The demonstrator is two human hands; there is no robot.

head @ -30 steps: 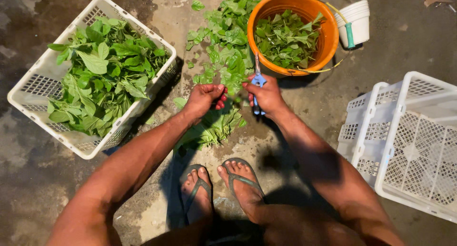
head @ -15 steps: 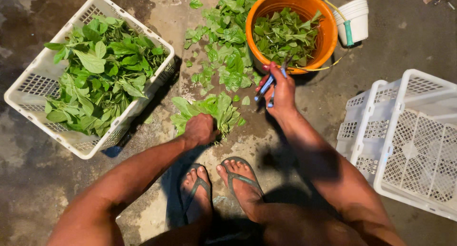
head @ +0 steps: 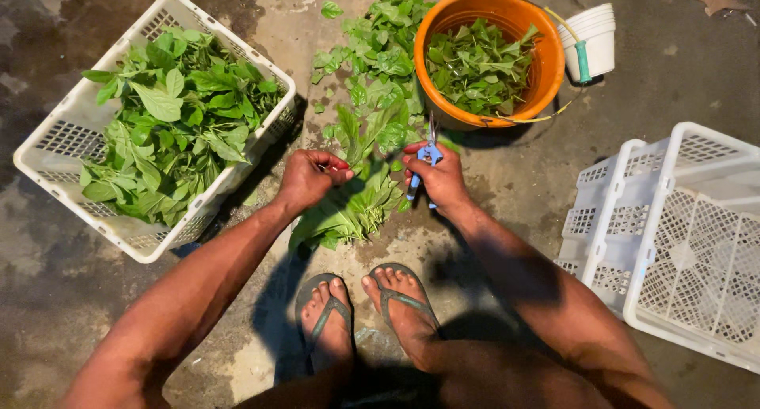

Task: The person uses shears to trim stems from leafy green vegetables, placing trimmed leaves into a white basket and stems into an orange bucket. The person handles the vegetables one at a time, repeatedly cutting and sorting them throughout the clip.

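A: The left hand [head: 307, 175] is closed, fingertips pinched on the stem end of a bunch of leafy greens [head: 354, 199] lying on the concrete floor [head: 514, 179] in front of the feet. What about the other one?

B: The right hand [head: 439, 179] is wrapped shut around small blue-handled scissors [head: 427, 157], blades pointing up and away from the body, toward the orange bucket [head: 546, 68].

A: So the bunch sits between the two hands?

B: Yes, just beside both. Its long axis runs from near the toes up toward the bucket, tilted a little to the right. The left hand touches it; the scissors are close at its right edge.

A: And the arms?

B: Both forearms reach forward and down from the knees, wrists bent inward, in a squat over green flip-flops [head: 360, 314].

A: Further out?

B: A white basket [head: 55, 144] full of leaves to the left, loose leaves [head: 380, 53] beside the bucket, stacked white cups [head: 594, 33] behind it, empty white crates [head: 673, 235] to the right
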